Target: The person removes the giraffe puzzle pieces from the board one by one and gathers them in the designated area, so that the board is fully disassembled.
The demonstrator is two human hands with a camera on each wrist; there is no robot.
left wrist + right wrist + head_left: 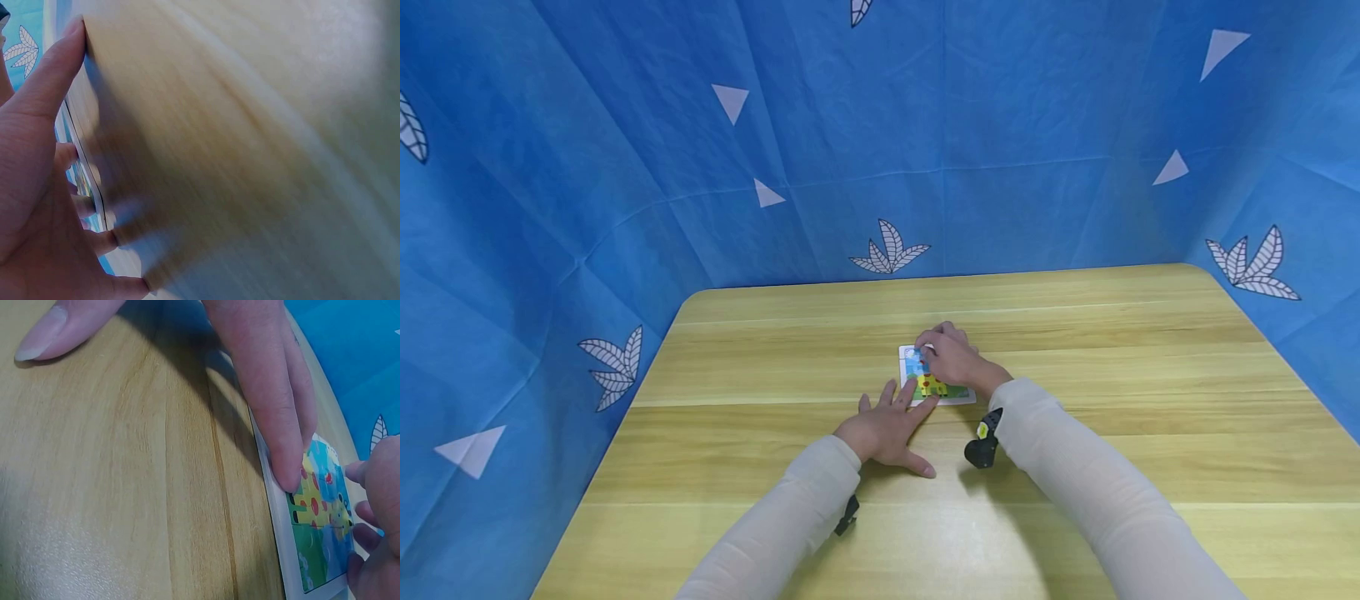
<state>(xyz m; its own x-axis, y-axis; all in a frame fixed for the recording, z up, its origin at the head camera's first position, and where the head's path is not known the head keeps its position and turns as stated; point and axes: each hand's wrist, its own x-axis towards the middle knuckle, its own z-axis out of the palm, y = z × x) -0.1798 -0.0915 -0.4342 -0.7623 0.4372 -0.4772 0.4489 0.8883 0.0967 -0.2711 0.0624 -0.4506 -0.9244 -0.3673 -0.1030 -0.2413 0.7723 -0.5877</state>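
A small picture puzzle (956,393) with a white border and a yellow, red-spotted giraffe lies flat on the table. My left hand (891,432) rests low with fingers spread. Its fingertips touch the puzzle's near left edge, and its thumb lies on the wood. In the right wrist view a straight left-hand finger presses the border beside the giraffe (316,502). Over the upper right part of the puzzle is my right hand (953,357), fingers bent down to the picture. Whether its fingertips pinch a piece is hidden. In the left wrist view only the puzzle's edge shows behind my fingers.
The light wooden table (760,350) extends around both hands on every side. A blue cloth (1022,100) with white leaves and triangles hangs behind and beside it. A black wrist device (982,452) sits under the right sleeve.
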